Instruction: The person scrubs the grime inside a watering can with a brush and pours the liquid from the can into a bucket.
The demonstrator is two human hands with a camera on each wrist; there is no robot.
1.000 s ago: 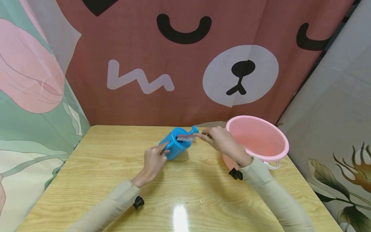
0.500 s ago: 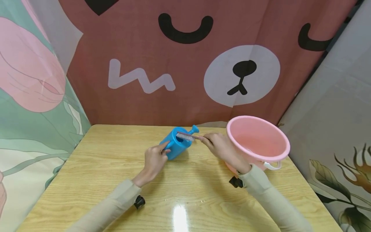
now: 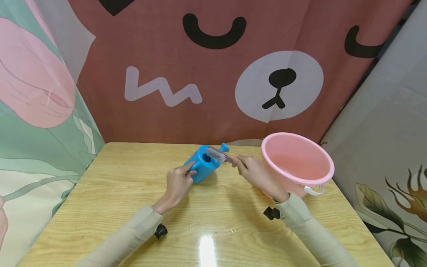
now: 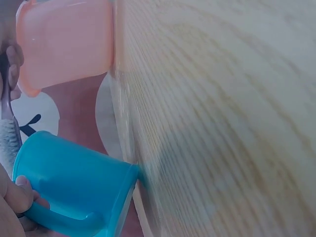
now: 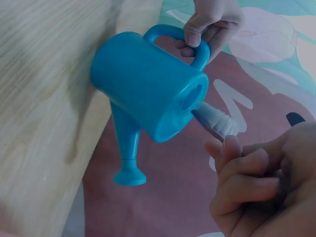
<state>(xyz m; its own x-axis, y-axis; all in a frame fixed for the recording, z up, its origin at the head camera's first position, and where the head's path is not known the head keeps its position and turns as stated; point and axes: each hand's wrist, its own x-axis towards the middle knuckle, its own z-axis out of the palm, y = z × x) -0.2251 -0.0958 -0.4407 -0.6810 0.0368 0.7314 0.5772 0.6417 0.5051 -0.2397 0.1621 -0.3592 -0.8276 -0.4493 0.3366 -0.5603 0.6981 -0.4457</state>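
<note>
A blue watering can (image 3: pixel 204 170) leans on the table, its round opening facing up. My left hand (image 3: pixel 178 183) grips its handle (image 5: pixel 170 30), thumb and fingers curled round it in the right wrist view. My right hand (image 3: pixel 255 170) holds a brush with white bristles (image 3: pixel 216 154) by its dark pinkish handle. The brush head lies at the rim of the can's opening; in the right wrist view the bristles (image 5: pixel 217 120) are outside the hole, close to its edge. The can's spout (image 5: pixel 128 143) points away from the handle.
A pink bucket (image 3: pixel 280 178) with a white handle stands at the right, close behind my right wrist. The wooden table (image 3: pixel 116 178) ends at a reddish curtain (image 3: pixel 150 126) at the back. Printed cloths hang on both sides.
The brush head has tilted and turned, its bristles more to the front and its head end raised over the can's rim. The can and my left hand have hardly moved.
</note>
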